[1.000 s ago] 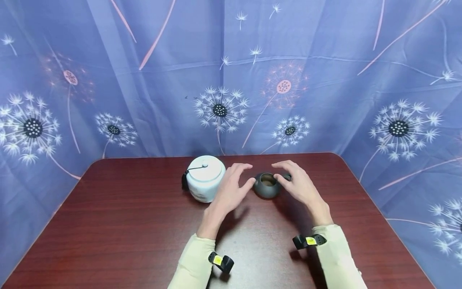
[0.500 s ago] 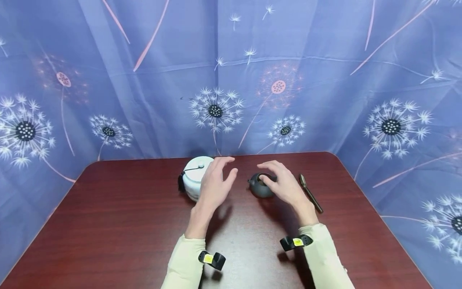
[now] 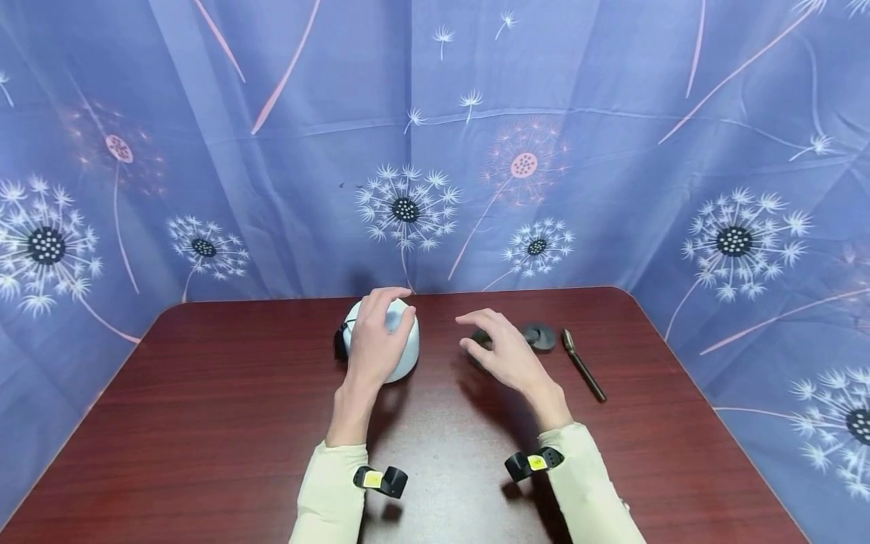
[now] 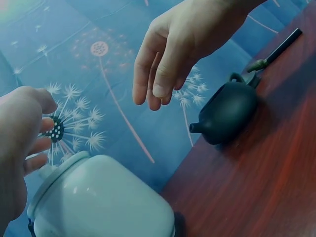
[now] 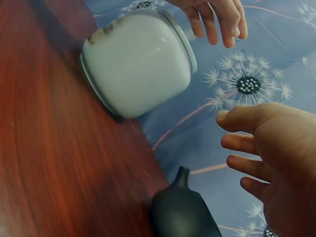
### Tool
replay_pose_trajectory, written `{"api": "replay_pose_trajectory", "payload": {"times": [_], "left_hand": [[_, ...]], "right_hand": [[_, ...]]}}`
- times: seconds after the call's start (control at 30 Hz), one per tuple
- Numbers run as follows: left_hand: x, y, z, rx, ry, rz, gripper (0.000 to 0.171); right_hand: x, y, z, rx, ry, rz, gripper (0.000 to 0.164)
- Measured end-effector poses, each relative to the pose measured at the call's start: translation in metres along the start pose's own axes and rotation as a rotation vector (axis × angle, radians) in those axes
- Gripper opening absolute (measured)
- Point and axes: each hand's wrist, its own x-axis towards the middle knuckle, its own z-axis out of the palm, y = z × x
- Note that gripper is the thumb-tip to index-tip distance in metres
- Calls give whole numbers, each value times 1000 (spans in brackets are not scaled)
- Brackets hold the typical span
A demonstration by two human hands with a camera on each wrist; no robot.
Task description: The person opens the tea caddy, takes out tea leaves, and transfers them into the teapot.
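Observation:
A white lidded jar (image 3: 408,355) with a dark tassel stands on the table. My left hand (image 3: 374,344) hovers over it with loosely bent fingers, covering much of the lid, and holds nothing. To its right, my right hand (image 3: 508,355) hangs above a dark teapot (image 4: 229,113), fingers loosely bent and nothing in them. In the head view this hand hides most of the teapot; its spout and body show in both wrist views. Beside the teapot's handle lies a dark round piece (image 3: 541,338) that looks like its lid.
A slim dark stick with a lighter tip, like a brush (image 3: 583,366), lies right of the teapot. The reddish wooden table (image 3: 204,423) ends at a blue curtain (image 3: 306,227) with dandelion prints, behind and at both sides.
Both hands have shifted left, the left one from beside the jar to over it, the right one across the teapot. The round dark piece and the brush-like stick have come out from behind the right hand.

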Motion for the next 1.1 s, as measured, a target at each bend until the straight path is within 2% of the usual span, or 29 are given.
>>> {"api": "replay_pose_trajectory", "payload": {"times": [0.13,0.3,0.53,0.8,0.93,1.1], "left_hand": [[1,-4,-6,10,28,6,23],[0,-14,-15,35,39,-19,24],[1,-24,-25,32,36,-82,24],[0,-34,-34,29,25,-159,26],[-1,-38,-35,27,1,-217,27],[-2,-40,-33,33,-70,-273,33]], "right_hand": [[2,-6,8,2,-14,9,36],[5,-11,19,5,-23,9,39],[8,-15,29,24,-1,0,43],[14,-21,40,59,-22,-11,48],[15,-23,44,57,-14,-15,51],[16,-23,48,55,-3,-17,54]]}}
